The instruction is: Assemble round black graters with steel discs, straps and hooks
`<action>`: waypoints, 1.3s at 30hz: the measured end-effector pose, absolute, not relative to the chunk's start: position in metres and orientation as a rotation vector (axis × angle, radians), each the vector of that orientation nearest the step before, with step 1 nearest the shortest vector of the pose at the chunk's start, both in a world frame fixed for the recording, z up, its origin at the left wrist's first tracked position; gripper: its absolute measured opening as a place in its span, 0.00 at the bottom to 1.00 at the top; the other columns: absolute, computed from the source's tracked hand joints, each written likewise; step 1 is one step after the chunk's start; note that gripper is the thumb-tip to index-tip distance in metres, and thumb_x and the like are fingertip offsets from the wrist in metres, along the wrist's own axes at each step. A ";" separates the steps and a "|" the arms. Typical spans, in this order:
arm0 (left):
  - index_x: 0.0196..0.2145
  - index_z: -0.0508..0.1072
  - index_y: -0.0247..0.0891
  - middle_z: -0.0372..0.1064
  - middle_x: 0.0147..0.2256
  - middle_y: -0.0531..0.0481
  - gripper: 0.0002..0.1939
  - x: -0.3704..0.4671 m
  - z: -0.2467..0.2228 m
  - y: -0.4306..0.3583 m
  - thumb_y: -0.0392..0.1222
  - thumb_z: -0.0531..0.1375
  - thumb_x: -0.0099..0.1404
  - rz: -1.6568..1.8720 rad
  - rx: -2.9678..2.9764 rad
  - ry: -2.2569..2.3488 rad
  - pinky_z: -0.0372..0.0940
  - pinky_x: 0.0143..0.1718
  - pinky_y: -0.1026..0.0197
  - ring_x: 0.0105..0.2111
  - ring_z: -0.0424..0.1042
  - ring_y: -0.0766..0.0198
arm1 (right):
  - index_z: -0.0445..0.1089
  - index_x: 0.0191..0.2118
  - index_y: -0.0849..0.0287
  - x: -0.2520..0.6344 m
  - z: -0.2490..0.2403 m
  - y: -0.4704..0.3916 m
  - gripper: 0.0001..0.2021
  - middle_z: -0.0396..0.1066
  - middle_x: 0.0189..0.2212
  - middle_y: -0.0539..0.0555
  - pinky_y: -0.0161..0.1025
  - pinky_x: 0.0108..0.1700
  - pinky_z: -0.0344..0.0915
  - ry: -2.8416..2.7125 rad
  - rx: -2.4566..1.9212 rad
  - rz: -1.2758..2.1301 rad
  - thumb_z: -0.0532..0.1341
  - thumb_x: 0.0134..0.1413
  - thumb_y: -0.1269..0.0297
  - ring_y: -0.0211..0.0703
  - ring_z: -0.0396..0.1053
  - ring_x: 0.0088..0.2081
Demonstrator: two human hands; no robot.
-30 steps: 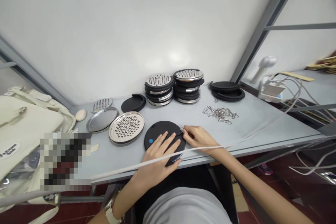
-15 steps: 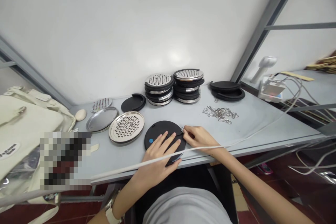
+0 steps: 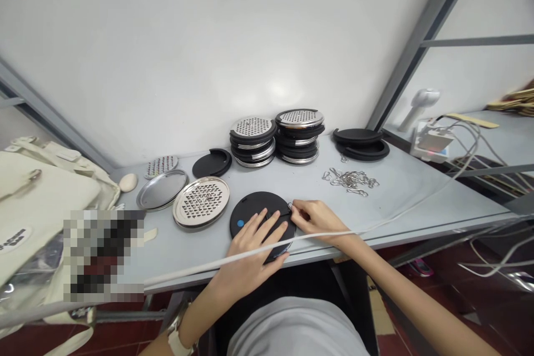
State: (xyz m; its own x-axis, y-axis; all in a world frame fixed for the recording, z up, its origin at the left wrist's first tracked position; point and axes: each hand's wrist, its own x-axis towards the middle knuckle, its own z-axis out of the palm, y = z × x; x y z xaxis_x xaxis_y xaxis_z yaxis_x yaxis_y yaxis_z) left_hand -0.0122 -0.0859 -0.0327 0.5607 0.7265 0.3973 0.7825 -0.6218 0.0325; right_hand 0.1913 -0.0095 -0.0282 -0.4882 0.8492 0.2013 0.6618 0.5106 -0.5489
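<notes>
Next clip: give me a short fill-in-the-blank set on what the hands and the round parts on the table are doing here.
1. The left hand lies flat on a ____ disc bearing a blue dot.
2. The right hand pinches a small metal ____ at that disc's right rim.
3. The perforated metal plate lies to the ____ of that disc.
4. A loose pile of metal clips lies on the table, ____ any hand.

Missing words: black; clip; left; apart from

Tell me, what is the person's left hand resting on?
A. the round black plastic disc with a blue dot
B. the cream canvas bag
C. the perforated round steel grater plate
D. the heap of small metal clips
A: the left hand lies flat, fingers spread, on the round black plastic disc with a blue dot, while the right hand pinches a small metal ring at the disc's edge.
</notes>
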 end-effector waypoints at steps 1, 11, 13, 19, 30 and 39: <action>0.61 0.56 0.42 0.50 0.62 0.49 0.28 -0.012 -0.033 -0.086 0.47 0.55 0.65 -0.577 -2.643 -1.284 0.55 0.59 0.49 0.62 0.48 0.52 | 0.56 0.21 0.58 0.191 -0.028 -0.010 0.13 0.54 0.15 0.44 0.31 0.24 0.46 -2.305 -1.239 0.561 0.50 0.56 0.66 0.31 0.51 0.18; 0.61 0.55 0.40 0.50 0.61 0.47 0.27 -0.012 -0.032 -0.086 0.48 0.54 0.66 -0.567 -2.640 -1.248 0.55 0.59 0.49 0.62 0.48 0.52 | 0.60 0.22 0.59 0.191 -0.026 -0.010 0.11 0.58 0.16 0.45 0.30 0.25 0.48 -2.308 -1.244 0.544 0.51 0.54 0.66 0.31 0.52 0.19; 0.61 0.55 0.40 0.50 0.62 0.47 0.27 -0.012 -0.031 -0.086 0.48 0.54 0.66 -0.568 -2.645 -1.251 0.55 0.59 0.50 0.62 0.48 0.52 | 0.60 0.22 0.59 0.191 -0.027 -0.010 0.11 0.58 0.17 0.45 0.30 0.25 0.48 -2.316 -1.244 0.531 0.51 0.54 0.66 0.31 0.53 0.19; 0.61 0.55 0.41 0.49 0.62 0.49 0.28 -0.012 -0.032 -0.086 0.49 0.53 0.66 -0.535 -2.642 -1.273 0.55 0.59 0.49 0.62 0.47 0.52 | 0.60 0.22 0.59 0.191 -0.028 -0.009 0.11 0.59 0.17 0.46 0.30 0.25 0.48 -2.329 -1.251 0.518 0.51 0.54 0.66 0.32 0.54 0.19; 0.61 0.55 0.41 0.50 0.61 0.48 0.28 -0.012 -0.032 -0.086 0.48 0.54 0.66 -0.566 -2.650 -1.267 0.56 0.58 0.49 0.62 0.49 0.52 | 0.59 0.21 0.59 0.192 -0.031 -0.009 0.11 0.58 0.16 0.46 0.30 0.25 0.48 -2.307 -1.230 0.506 0.51 0.53 0.67 0.31 0.54 0.19; 0.61 0.55 0.40 0.48 0.62 0.49 0.28 -0.012 -0.031 -0.086 0.49 0.53 0.67 -0.500 -2.642 -1.259 0.54 0.59 0.51 0.62 0.47 0.53 | 0.59 0.21 0.59 0.192 -0.030 -0.009 0.10 0.59 0.16 0.46 0.30 0.26 0.49 -2.295 -1.218 0.498 0.51 0.52 0.68 0.31 0.54 0.19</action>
State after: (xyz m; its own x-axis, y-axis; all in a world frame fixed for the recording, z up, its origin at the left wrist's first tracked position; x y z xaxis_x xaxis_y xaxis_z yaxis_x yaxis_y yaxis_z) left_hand -0.0117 -0.0863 -0.0308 0.5864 0.7204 0.3704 0.7781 -0.6280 -0.0107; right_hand 0.1917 -0.0095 -0.0302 -0.4812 0.8403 0.2498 0.6611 0.5349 -0.5261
